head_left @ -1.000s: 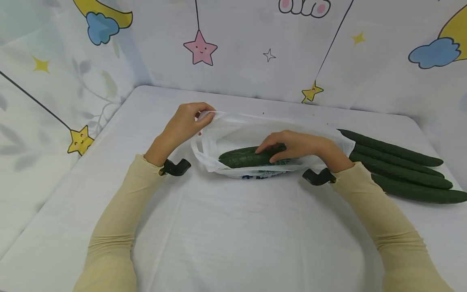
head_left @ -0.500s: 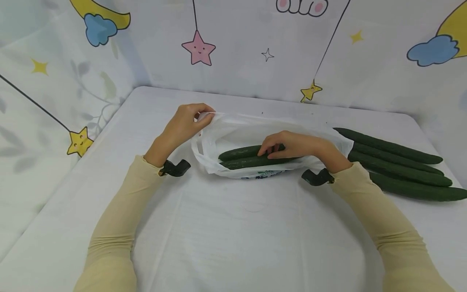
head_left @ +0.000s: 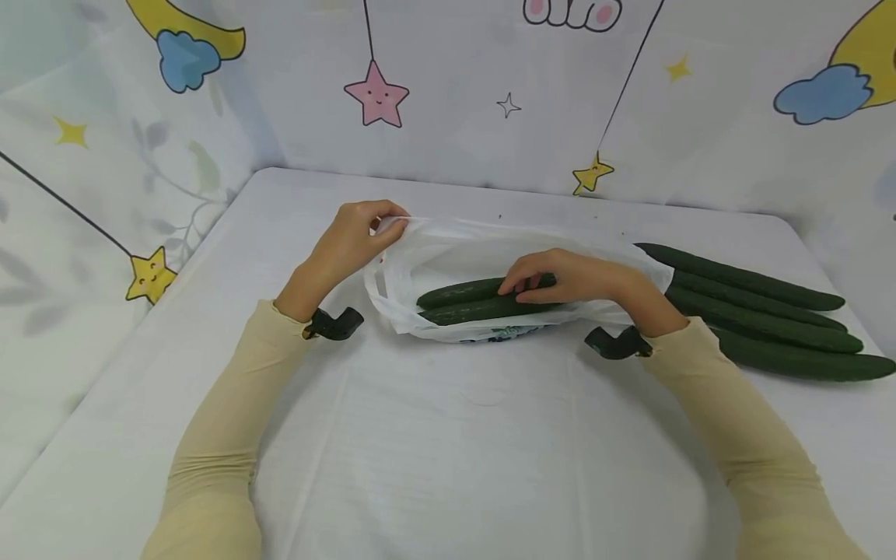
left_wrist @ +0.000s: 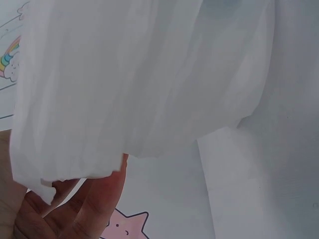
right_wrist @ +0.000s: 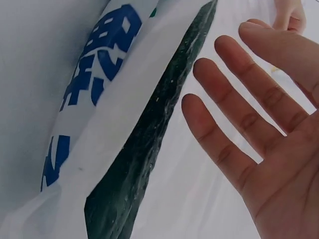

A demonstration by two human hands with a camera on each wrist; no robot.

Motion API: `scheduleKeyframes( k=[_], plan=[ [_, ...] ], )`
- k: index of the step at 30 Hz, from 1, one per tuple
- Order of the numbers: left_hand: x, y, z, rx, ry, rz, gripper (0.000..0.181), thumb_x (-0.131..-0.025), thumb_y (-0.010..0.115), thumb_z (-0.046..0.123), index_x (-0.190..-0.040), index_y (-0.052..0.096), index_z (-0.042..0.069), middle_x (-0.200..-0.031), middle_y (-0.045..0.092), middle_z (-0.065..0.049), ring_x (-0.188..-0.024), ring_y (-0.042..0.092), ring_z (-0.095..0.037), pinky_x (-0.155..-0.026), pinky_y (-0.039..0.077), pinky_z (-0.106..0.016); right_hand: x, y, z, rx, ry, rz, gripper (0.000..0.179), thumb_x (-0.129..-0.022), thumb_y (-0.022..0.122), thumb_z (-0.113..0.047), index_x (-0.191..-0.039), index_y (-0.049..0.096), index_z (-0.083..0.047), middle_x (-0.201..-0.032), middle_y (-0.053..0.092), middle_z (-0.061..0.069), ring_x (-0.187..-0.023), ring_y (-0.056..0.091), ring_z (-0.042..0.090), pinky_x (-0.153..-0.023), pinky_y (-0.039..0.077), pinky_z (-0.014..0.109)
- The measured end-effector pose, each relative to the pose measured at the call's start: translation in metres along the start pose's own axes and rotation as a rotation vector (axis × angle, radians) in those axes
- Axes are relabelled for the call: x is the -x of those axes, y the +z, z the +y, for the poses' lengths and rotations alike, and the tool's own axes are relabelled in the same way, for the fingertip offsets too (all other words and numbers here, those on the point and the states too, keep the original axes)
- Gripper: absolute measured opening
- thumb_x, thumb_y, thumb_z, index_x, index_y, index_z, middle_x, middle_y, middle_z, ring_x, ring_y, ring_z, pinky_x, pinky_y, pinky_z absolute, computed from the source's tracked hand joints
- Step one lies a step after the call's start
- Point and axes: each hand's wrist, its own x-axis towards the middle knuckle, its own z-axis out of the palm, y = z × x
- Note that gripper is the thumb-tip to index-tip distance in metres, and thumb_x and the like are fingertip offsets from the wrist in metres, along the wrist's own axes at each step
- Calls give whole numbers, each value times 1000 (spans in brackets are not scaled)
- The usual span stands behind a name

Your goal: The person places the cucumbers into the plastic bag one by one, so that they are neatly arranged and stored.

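A white plastic bag [head_left: 455,249] with blue and green print lies on its side, its mouth spread. My left hand [head_left: 353,237] pinches the bag's edge at the far left corner; in the left wrist view the white film hangs over the fingers [left_wrist: 102,199]. Inside, two dark green cucumbers lie side by side, a rear one [head_left: 458,293] and a front one [head_left: 476,312]. My right hand [head_left: 577,278] hovers over their right part, hiding it. The right wrist view shows that hand's fingers [right_wrist: 244,119] extended and spread beside a cucumber [right_wrist: 154,119].
Several more long cucumbers [head_left: 763,319] lie on the white table [head_left: 448,443] at the right, partly behind the bag and right forearm. A cartoon-printed backdrop [head_left: 448,140] stands behind and to the left.
The cucumber under my right hand has settled toward the front of the bag beside the other, so two now show. The right hand has eased slightly right; the left keeps its pinch.
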Motion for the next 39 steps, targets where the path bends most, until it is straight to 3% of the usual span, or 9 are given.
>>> scheduleKeyframes(
  k=[11,18,29,33,39],
  plan=[
    [0,0,0,0,7,2,23,-98,59,19,-110,71,3,-109,70,-11,-93,59,-26,-85,46,-37,23,-1,-6,-40,-24,111,32,-88,64,9,-119,65,1,-112,67,12,-93,61,11,-81,53,26],
    [1,0,3,-4,10,1,22,-97,60,17,-110,71,3,-110,70,-11,-92,59,-27,-86,47,-42,38,-6,-6,-60,-28,140,35,-87,64,12,-120,65,0,-112,66,13,-92,63,18,-77,53,26],
    [2,0,2,-6,16,3,22,-98,60,17,-110,71,2,-108,70,-12,-91,58,-27,-85,47,-41,52,-17,-17,8,-128,210,47,-82,65,18,-120,66,-10,-115,66,6,-95,63,15,-79,49,19],
    [2,0,2,-5,14,2,22,-97,60,17,-109,71,2,-108,70,-12,-91,58,-27,-85,47,-41,59,-18,-19,48,-168,250,48,-80,67,18,-120,66,-8,-115,67,1,-100,61,9,-82,48,17],
    [2,0,1,-10,17,5,22,-97,60,17,-109,71,3,-107,70,-12,-92,58,-27,-86,47,-39,76,-21,-20,55,-155,312,44,-80,67,17,-119,66,-2,-116,66,0,-103,60,9,-84,47,16]
  ],
)
